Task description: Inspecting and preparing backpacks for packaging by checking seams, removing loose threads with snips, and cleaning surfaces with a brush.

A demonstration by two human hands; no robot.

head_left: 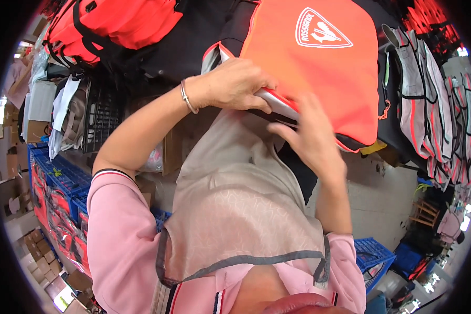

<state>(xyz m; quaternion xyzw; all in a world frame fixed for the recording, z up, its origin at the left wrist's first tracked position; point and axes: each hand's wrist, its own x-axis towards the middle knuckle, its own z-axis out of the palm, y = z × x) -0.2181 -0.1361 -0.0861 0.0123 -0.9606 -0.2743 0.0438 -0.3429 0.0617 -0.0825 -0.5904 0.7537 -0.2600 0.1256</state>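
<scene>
White triangular logo patch (322, 29) sits on the upper part of the orange bag (319, 68) you have in front of you; rounded corners, white outline, white emblem inside. Everything else is placed off that orange bag. Far down-left of it, a cluster of small brown cardboard boxes (39, 248) on the floor, some with open flaps. Below those, a flat box with a white and green face (63, 295). Left of the bag, at mid-height near the rim, larger brown cartons (13, 162) stacked. Between cartons and bag, clear plastic packages with red and black contents (57, 209) stand packed in blue crates (63, 175). No screens or signs to tell.
</scene>
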